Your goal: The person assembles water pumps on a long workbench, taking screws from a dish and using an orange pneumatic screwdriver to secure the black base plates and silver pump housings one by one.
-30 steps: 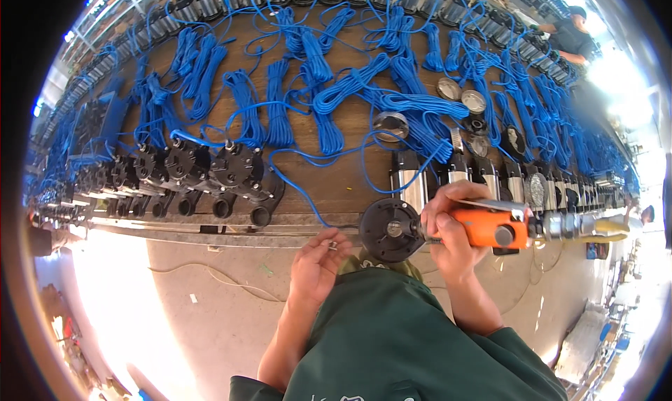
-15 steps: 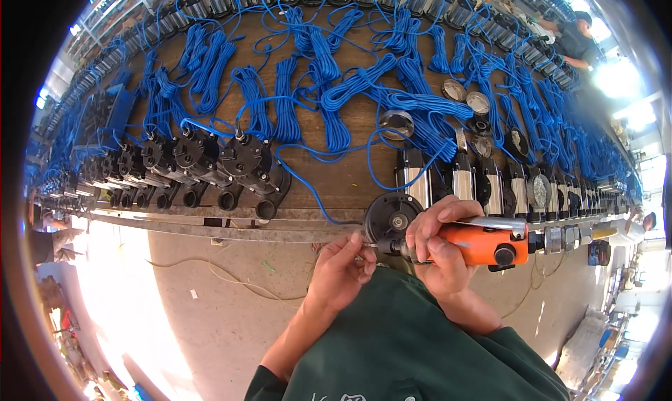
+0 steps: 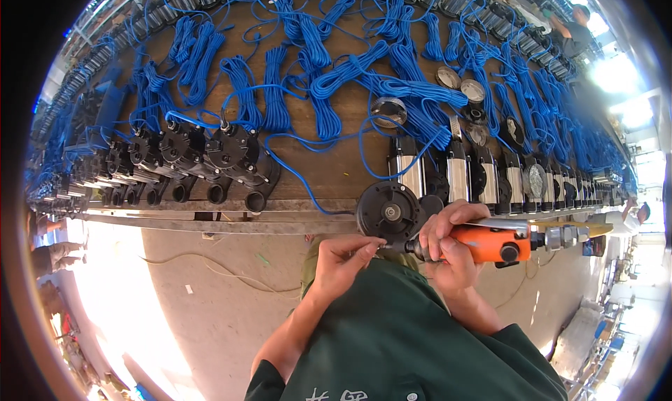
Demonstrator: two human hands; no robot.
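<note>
My right hand (image 3: 451,243) is wrapped round an orange air screwdriver (image 3: 490,244), held level with its tip toward the left. My left hand (image 3: 343,261) is closed, thumb and forefinger pinching a tiny shiny piece, which looks like a screw (image 3: 382,245), against the driver's tip. Most of that piece is hidden by my fingers. Just beyond both hands, a pump (image 3: 390,210) with a round black end and a hub in its centre sits at the bench edge. A blue cable (image 3: 308,189) runs along the bench to it.
Bundled blue cables (image 3: 280,86) cover the wooden bench (image 3: 336,170). Pumps with black ends (image 3: 234,152) line its left edge, silver-bodied ones (image 3: 458,173) its right. Round metal covers (image 3: 389,112) lie between. A yellow hose (image 3: 595,229) trails from the driver. Another person (image 3: 577,33) is at far right.
My left fingers have moved slightly right, closing onto the driver's tip, and the other fingers have straightened. The driver is still in my right hand. The view has shifted a little.
</note>
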